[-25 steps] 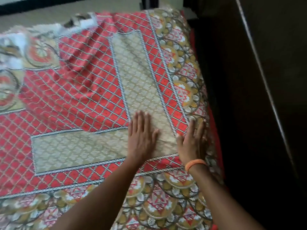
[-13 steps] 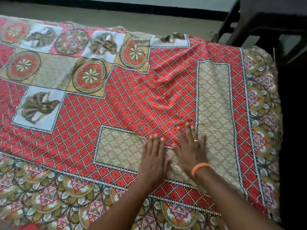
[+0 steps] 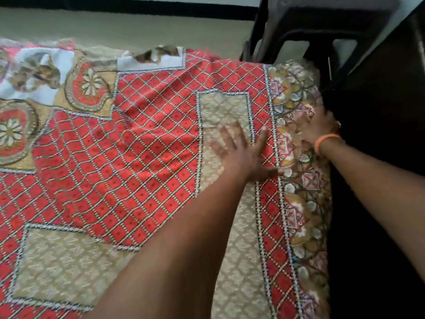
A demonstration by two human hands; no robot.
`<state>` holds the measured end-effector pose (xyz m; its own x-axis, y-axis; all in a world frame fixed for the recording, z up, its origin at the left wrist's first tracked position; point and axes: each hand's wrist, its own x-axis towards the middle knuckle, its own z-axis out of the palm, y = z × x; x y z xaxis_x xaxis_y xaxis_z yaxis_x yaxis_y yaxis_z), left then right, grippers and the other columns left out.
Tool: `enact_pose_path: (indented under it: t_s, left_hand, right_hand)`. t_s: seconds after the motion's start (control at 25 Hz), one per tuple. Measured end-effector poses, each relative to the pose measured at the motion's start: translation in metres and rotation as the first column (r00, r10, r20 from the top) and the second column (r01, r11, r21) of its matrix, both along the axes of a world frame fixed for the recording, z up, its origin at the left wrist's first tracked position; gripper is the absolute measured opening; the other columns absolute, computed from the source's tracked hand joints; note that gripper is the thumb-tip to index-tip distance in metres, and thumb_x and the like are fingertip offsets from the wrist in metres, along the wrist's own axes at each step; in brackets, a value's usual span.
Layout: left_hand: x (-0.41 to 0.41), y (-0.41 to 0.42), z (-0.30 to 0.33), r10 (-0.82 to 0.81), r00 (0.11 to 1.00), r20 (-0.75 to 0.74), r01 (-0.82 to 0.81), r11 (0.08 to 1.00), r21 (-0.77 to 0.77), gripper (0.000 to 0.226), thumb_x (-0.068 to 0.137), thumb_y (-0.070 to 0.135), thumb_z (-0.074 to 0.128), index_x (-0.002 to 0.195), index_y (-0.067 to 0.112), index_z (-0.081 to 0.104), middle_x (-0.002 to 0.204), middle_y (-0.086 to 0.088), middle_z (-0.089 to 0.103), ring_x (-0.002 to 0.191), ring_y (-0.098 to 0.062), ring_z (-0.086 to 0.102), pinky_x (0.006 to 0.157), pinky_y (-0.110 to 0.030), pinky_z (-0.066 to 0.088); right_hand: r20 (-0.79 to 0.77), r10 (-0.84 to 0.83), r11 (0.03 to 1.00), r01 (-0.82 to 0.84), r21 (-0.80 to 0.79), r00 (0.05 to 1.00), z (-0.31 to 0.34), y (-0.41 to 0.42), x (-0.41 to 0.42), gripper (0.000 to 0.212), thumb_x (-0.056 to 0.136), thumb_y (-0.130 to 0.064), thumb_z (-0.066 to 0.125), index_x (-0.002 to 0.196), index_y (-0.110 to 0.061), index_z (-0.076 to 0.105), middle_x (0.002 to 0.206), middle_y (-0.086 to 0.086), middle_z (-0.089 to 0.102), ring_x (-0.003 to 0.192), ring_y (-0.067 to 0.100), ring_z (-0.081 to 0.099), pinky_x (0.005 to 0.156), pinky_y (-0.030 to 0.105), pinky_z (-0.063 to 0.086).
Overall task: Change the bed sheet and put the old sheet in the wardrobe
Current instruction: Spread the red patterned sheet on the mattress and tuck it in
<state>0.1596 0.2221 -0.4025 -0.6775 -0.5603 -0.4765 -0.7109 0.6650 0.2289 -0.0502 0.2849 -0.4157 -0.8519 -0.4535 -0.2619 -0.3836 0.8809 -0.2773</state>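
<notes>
A red, beige and white patterned bed sheet (image 3: 147, 153) covers the bed across most of the view. My left hand (image 3: 246, 153) lies flat on it with fingers spread, pressing the beige band near the right border. My right hand (image 3: 318, 126), with an orange band on the wrist, presses the floral border at the bed's right edge, fingers straight and partly blurred. No second sheet and no wardrobe are in view.
A dark chair or stool (image 3: 305, 26) stands past the bed's far right corner. Dark furniture (image 3: 386, 116) runs along the bed's right side. Beige floor (image 3: 128, 28) lies beyond the far edge.
Both hands have slid to the right and farther up the bed. The right hand has gone from the beige band out to the right edge border. The view has swung right.
</notes>
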Motion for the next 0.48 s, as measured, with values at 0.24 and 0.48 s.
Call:
enact_pose_path:
  t_s: [0.24,0.48]
  left_hand:
    - [-0.009,-0.002,-0.008,-0.011,1.0,0.021,0.011,1.0,0.013,0.119,0.059,0.098,0.041,0.138,0.052,-0.034,0.142,-0.022,-0.051,0.123,-0.054,-0.049,0.085,-0.079,-0.028]
    - [-0.015,0.007,0.004,-0.01,1.0,-0.029,0.01,1.0,-0.027,0.112,0.067,0.092,0.045,0.145,0.051,-0.023,0.151,-0.019,-0.041,0.132,-0.054,-0.039,0.094,-0.077,-0.024]
  right_hand:
    - [0.13,-0.287,0.91,0.313,-0.271,0.949,-0.006,-0.041,-0.04,0.055,0.098,-0.047,0.042,0.131,-0.003,0.046,0.137,0.022,0.049,0.126,0.037,0.048,0.102,0.04,0.036]
    - [-0.32,0.064,0.996,-0.041,0.077,0.945,0.016,-0.017,-0.079,0.036,0.101,-0.019,0.039,0.111,0.003,0.066,0.114,0.028,0.064,0.107,0.046,0.061,0.088,0.047,0.048]
